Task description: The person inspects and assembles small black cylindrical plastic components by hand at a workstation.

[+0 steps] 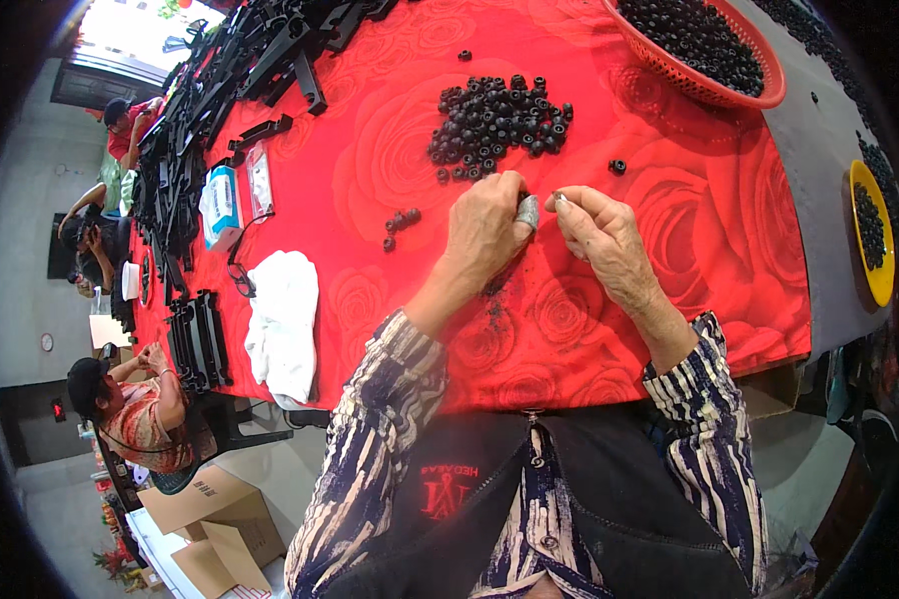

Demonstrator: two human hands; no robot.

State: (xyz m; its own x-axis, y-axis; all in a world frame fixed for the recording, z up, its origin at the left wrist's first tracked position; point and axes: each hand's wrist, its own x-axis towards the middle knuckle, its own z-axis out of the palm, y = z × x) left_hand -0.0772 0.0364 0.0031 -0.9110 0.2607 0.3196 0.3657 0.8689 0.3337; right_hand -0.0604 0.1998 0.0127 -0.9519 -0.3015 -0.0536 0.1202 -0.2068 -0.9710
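My left hand (pixel 484 228) is closed over the red rose-patterned tablecloth (pixel 370 339), its thumb wrapped in grey tape (pixel 527 212). What its curled fingers hold is hidden. Just to the right, my right hand (pixel 609 240) pinches thumb and forefinger together on something too small to make out. A small gap separates the two hands. Beyond them lies a pile of small round black parts with holes (pixel 499 125). Several loose ones (pixel 400 222) lie left of my left hand, and another (pixel 617 167) lies beyond my right. Dark crumbs (pixel 494 309) dot the cloth below my hands.
A red basket (pixel 775 92) full of black parts stands far right, a yellow plate (pixel 887 270) nearer. Long black plastic pieces (pixel 180 180) cover the left side, near a tissue pack (pixel 222 208) and white cloth (pixel 282 319). Several people sit at left, one in a patterned shirt (pixel 150 424).
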